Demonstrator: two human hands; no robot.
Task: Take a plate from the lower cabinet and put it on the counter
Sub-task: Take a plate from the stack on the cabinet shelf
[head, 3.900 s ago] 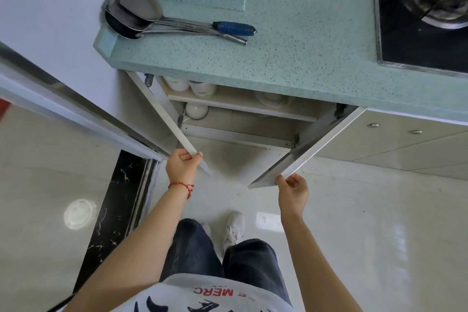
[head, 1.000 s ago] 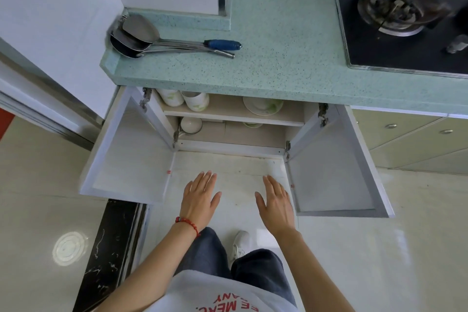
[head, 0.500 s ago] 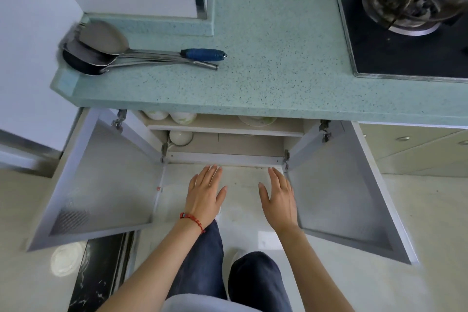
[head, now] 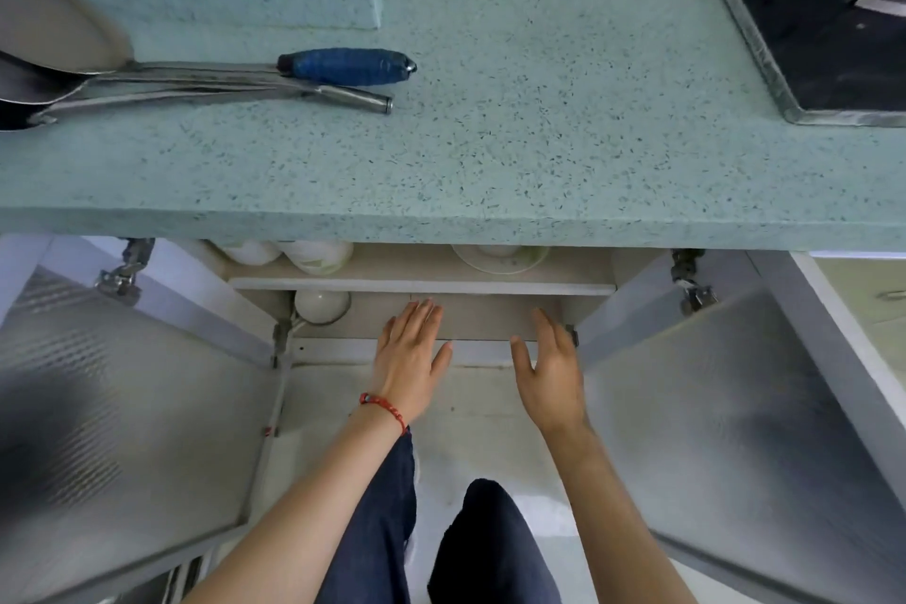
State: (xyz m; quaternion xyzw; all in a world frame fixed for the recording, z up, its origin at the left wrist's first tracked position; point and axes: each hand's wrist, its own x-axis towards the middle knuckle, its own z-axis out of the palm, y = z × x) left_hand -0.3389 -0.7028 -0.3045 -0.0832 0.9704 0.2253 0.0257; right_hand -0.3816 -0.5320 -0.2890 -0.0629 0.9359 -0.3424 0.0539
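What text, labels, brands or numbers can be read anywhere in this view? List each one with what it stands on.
None: no readable text shows in this view.
The counter, the blue-handled ladle, the open cabinet doors, the dishes on the shelf and the stove edge bear no lettering that can be made out.
Both hands, left and right, are bare and empty; the red wrist string carries no writing.
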